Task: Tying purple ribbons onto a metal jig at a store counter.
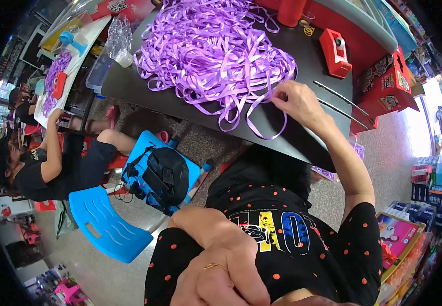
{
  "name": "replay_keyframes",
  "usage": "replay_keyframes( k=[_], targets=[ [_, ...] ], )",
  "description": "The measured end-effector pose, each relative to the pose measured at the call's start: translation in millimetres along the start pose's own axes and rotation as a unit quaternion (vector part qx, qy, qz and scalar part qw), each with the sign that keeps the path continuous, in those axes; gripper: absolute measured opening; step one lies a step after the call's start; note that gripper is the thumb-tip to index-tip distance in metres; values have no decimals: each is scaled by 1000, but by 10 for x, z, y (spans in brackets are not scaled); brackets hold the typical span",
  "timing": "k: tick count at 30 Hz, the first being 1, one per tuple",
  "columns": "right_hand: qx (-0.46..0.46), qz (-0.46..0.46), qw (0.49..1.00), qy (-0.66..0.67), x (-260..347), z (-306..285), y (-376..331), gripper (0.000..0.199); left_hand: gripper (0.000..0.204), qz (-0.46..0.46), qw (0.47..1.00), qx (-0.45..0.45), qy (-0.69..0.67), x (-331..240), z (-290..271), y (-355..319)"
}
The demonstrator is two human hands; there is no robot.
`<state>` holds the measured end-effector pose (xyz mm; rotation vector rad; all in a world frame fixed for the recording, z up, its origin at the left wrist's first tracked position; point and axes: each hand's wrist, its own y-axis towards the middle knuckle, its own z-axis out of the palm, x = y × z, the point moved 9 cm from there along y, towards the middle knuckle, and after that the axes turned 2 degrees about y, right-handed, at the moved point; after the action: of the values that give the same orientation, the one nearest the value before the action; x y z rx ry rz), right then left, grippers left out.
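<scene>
A big tangled heap of shiny purple ribbon (pixel 216 61) covers much of the dark tabletop (pixel 124 84). At the heap's right front edge my right hand (pixel 300 104) pinches a strand of it between thumb and fingers. One loop of ribbon hangs over the table's front edge beside that hand. My left hand (pixel 221 280) is raised close to me at the bottom of the view, with a thin gold ring on one finger. Its fingers are curled, and their tips are out of sight, so anything in them is hidden.
Right of the heap are a red tape dispenser (pixel 335 53), two thin dark rods (pixel 341 97) and a red box (pixel 386 86). A blue chair (pixel 109 224) holding a black bag (pixel 167 176) stands left. Another person (pixel 47 168) sits at a white table (pixel 91 38) with purple ribbon.
</scene>
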<state>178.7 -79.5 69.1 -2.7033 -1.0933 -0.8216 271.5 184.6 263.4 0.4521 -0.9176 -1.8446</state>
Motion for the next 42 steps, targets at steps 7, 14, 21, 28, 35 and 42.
replay_keyframes(
  k=[7,14,21,28,35,42],
  targets=[
    [-38,-10,999,5,-68,-101,-319,17,11,23,999,-25,-34,-24,-31,-341],
    [18,28,996,79,-117,-401,-971,16,17,-202,802,415,378,834,-554,-950],
    [-27,98,993,-55,-376,-722,-1315,23,14,-369,662,260,598,1326,-1488,-986],
    [-111,46,992,-32,-378,-460,-449,31,14,-348,664,258,609,1398,-1408,-931],
    [-90,-11,992,87,-233,-470,-385,26,18,-364,655,223,624,1177,-1490,-956],
    [27,95,883,460,-236,-778,-1050,20,54,-471,778,194,368,1797,-1223,-1082]
  ],
)
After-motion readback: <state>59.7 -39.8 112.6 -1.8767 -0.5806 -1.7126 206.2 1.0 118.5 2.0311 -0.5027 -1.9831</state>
